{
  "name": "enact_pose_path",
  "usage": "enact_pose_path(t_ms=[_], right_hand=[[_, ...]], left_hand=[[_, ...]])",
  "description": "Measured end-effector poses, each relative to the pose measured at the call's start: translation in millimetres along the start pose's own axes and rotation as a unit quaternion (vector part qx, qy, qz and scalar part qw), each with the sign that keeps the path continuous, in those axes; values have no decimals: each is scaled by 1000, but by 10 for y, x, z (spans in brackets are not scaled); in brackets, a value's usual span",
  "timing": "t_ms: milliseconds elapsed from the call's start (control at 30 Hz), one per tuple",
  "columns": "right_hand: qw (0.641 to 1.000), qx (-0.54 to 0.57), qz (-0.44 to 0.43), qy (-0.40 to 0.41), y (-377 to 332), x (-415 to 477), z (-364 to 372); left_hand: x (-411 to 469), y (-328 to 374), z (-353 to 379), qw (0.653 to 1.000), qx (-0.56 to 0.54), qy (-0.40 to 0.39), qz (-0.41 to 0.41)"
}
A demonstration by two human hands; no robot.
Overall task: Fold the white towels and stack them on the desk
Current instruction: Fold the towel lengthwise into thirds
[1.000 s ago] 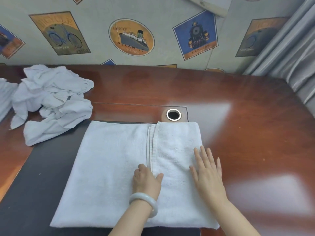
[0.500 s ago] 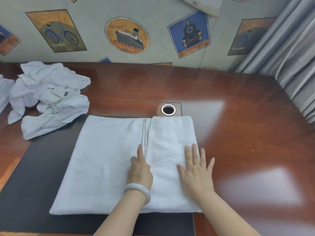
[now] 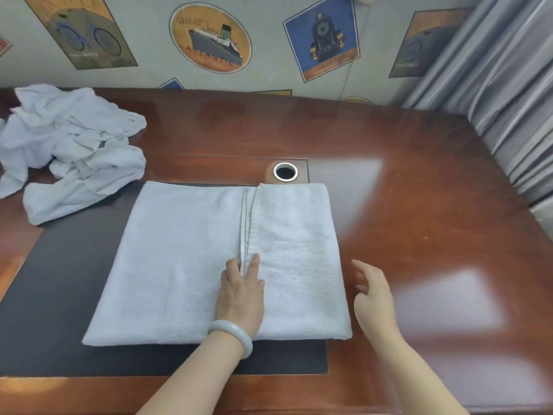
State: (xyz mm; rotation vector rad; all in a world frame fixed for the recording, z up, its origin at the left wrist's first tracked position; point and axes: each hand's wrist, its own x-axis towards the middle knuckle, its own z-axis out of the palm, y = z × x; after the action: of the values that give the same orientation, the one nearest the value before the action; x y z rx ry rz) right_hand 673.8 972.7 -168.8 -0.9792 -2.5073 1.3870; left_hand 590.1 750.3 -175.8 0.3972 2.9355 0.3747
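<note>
Towel (image 3: 185,265) on dark mat (image 3: 59,265), glossy desk (image 3: 419,175)

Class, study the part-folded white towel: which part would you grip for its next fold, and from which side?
On the towel, probably the doubled right edge, from the right: a thick fold beside the open right hand, while the left hand pins the hem.

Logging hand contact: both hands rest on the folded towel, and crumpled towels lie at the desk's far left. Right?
Not quite. In the head view only the left hand rests on the folded towel; the right hand is off it, beside its right edge over the desk. The crumpled towels do lie at the far left.
</note>
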Motion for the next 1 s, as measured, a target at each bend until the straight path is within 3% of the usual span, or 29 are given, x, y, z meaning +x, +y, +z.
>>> enact_pose_path(t_ms=[133,233,333,500,667,733,833,900,933,1000], right_hand=[[981,-162,-54,-88,365,-493,-133],[968,-210,-100,-93,381,-672,-34],[971,-220,-80,-43,239,-720,85],[969,-235,-35,-69,16,-738,65],[901,-425,-60,-69,131,-812,-14],[894,-436,-42,-95,98,-833,-24],[923,-349,28,-163,77,-758,-228],[922,-332,51,-193,-61,-693,-381],[918,-357,26,-169,-132,-625,-395],[949,-307,-71,-26,-330,-462,-225]], left_hand=[[-83,115,129,991,47,75,104],[-126,220,226,984,40,38,172],[-130,172,302,981,67,0,184],[-122,166,341,981,72,-1,178],[-124,132,364,980,80,-12,184],[-123,124,369,980,73,-20,186],[-113,123,370,979,75,-23,187],[-129,164,322,980,70,-25,183],[-115,205,296,981,68,-29,180],[-46,319,223,984,65,-18,163]])
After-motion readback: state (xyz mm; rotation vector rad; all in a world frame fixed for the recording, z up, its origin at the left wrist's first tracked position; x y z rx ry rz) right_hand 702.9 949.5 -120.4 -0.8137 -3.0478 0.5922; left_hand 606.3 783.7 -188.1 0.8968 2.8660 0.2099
